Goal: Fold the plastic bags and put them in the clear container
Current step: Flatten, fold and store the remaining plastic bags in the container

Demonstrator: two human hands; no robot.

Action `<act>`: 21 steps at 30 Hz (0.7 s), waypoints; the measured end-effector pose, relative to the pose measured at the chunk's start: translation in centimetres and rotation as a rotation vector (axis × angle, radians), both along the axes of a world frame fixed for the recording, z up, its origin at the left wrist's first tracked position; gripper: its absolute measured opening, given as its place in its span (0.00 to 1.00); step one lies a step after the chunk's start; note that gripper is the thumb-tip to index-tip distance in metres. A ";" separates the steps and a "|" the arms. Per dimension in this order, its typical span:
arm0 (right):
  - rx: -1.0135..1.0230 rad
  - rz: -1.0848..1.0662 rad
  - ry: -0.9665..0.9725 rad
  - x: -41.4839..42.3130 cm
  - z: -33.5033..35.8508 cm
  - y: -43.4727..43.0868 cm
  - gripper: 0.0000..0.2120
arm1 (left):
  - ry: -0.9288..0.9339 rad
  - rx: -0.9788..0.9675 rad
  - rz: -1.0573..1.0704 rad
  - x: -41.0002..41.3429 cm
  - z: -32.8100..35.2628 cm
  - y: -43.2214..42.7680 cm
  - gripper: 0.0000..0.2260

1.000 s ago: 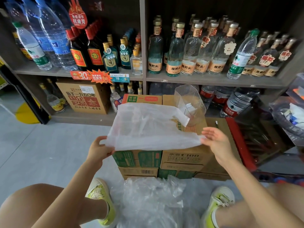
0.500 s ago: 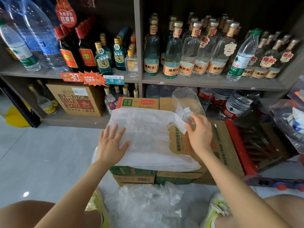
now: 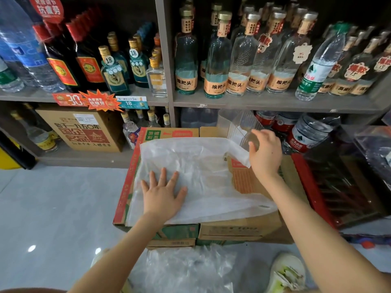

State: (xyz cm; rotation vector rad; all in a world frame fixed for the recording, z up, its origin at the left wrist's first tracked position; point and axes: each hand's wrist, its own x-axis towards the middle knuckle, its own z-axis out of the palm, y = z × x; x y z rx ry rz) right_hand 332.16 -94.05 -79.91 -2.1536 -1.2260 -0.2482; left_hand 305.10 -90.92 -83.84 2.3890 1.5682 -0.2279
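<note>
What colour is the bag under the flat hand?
Milky white and see-through, the bag shows best in the head view.

We count two hands, the left hand and the right hand. There is one white plastic bag and one clear container. Two top cartons sit side by side, the printed carton and the brown carton. We see five front-row orange-labelled bottles.

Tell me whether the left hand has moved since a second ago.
Yes. The left hand moved forward, from the near left edge of the cardboard boxes, where it gripped the plastic bag, onto their top, now pressing the bag flat.
</note>
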 end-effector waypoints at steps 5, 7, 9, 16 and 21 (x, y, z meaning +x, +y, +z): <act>-0.111 0.352 -0.061 -5.4 -0.8 -0.6 0.18 | -0.381 0.211 0.097 -2.1 2.1 -0.5 0.19; -0.383 0.512 -0.005 -8.0 -2.0 -0.8 0.23 | -0.427 0.268 0.160 -2.6 2.0 1.1 0.17; -0.613 0.598 -0.040 -10.6 -3.8 -1.6 0.25 | -0.359 0.215 0.184 -2.6 1.5 2.4 0.21; -0.143 0.463 -0.166 -12.3 -3.2 -2.2 0.18 | -0.240 0.192 0.099 -3.8 -1.2 4.2 0.26; -0.191 0.267 -0.184 -7.5 -1.8 0.7 0.17 | -0.237 0.289 -0.002 -4.7 -1.8 4.6 0.36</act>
